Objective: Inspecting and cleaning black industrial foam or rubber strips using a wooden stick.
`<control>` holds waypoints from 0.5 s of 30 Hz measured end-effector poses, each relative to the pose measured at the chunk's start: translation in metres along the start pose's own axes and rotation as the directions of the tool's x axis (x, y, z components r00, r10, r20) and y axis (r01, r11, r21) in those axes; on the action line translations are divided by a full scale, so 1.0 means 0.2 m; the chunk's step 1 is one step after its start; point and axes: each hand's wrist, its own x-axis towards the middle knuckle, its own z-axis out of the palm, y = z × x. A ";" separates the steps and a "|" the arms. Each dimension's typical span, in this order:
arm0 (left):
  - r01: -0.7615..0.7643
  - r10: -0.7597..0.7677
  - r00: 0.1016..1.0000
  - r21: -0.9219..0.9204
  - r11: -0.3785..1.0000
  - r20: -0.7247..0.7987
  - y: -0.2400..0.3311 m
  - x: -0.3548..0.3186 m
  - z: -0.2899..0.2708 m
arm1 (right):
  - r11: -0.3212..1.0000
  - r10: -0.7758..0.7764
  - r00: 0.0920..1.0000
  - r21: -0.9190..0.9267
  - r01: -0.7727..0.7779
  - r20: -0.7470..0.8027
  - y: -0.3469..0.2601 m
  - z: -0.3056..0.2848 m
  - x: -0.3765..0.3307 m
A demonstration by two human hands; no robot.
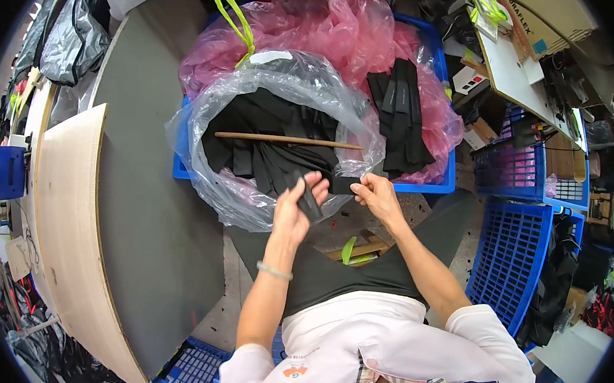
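My left hand is closed around a folded black fabric strip, its fingers partly curled. My right hand pinches the end of another black strip between thumb and fingers; whether the two pieces join cannot be made out. Both hands are over the near rim of a clear plastic bag, which stands open and holds many dark fabric strips. Across the bag's mouth lies a thin wooden stick. To the right, a bundle of black strips rests on pink plastic.
The bags sit in a blue crate, with pink plastic sheeting behind. A grey board and a pale wooden panel rise at left. Blue slatted crates stand at right, below a cluttered bench.
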 end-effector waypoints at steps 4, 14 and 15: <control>-0.002 0.007 0.964 0.019 1.000 -0.265 0.00 0.39 -0.25 | 0.905 0.038 0.999 0.425 -0.024 -0.025 -0.08 -0.07 -0.15; 0.018 -0.029 0.995 -0.113 0.993 -0.097 -0.01 0.05 -0.16 | 0.859 0.193 0.966 0.505 -0.082 -0.172 -0.04 -0.63 -0.65; 0.115 -0.127 0.983 -0.098 0.989 -0.135 -0.04 -0.08 -0.09 | 0.857 0.188 0.970 0.508 -0.086 -0.154 -0.02 -0.62 -0.66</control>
